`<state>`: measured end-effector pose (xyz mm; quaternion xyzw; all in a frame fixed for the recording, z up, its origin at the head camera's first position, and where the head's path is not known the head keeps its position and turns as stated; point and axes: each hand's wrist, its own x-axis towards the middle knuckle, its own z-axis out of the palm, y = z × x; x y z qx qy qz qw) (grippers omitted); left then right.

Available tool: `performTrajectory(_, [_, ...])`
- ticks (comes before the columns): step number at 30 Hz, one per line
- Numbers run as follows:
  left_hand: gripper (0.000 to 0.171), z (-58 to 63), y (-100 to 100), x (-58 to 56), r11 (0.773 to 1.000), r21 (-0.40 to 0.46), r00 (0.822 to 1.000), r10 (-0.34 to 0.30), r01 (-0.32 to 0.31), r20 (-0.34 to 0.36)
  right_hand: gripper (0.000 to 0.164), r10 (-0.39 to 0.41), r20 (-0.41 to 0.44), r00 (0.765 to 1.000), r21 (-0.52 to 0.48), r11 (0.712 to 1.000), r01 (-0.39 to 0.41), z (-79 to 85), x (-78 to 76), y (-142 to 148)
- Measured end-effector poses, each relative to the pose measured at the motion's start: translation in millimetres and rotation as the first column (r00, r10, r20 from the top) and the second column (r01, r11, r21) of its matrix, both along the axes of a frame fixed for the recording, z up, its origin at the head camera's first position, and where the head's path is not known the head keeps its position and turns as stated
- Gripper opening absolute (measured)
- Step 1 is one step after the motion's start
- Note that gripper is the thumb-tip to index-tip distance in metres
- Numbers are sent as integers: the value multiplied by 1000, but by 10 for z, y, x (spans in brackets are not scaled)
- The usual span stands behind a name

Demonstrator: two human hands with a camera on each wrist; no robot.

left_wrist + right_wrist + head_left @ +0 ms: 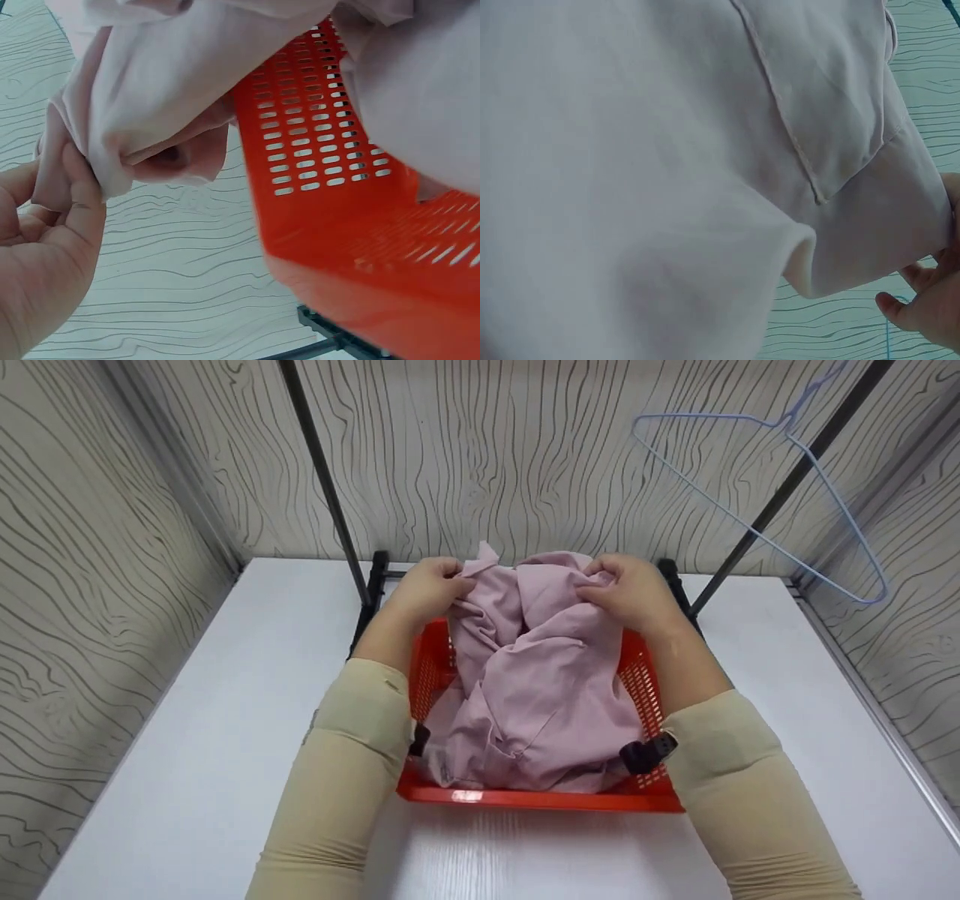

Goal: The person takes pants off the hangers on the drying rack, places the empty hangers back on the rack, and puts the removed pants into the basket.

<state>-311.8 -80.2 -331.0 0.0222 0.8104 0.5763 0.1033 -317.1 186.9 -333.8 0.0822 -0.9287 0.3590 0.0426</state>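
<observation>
A pink shirt [555, 682] hangs in loose folds, its upper part raised and its lower part inside the red plastic basket [540, 801]. My left hand [424, 596] pinches the cloth at the upper left; the left wrist view shows thumb and fingers gripping a bunched edge of the shirt [180, 67]. At the upper right my right hand [634, 592] holds another edge between thumb and fingers. Cloth fills most of the right wrist view, where a stitched, pointed flap [832, 112] shows near the right hand [937, 300]. Folds hide much of the basket's inside.
Behind the basket stands a black rack frame with a left pole [326, 480] and a right pole [787, 487]. A light blue wire hanger [720, 510] hangs at the upper right. The white table [187, 720] meets wood-patterned walls [480, 457] at back and sides.
</observation>
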Motion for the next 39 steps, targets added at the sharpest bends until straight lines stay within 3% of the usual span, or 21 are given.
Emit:
performTrajectory(8, [11, 142, -42, 131, 997, 66, 999, -49, 47, 19, 26, 73, -31, 997, 9, 997, -73, 199, 191, 53])
performTrajectory(16, [10, 265, -93, 346, 991, -82, 993, -114, 110, -45, 23, 179, -96, 979, 74, 982, -172, 329, 475, 151])
performTrajectory(20, [10, 258, -109, 412, 984, -116, 990, -137, 132, -36, 22, 260, -90, 961, 88, 964, -252, 379, 626, 193])
performTrajectory(27, [9, 143, -109, 484, 978, -57, 980, -201, 201, 10, 21, 379, 29, 925, 117, 918, -380, 387, 786, 261])
performTrajectory(31, [16, 44, -131, 538, 952, -142, 962, -271, 273, 34, 23, 452, 151, 879, 87, 880, -468, 299, 818, 293])
performTrajectory(39, [8, -113, -94, 643, 850, -328, 910, -400, 414, 110, 14, 562, 294, 773, 157, 769, -619, 37, 852, 266])
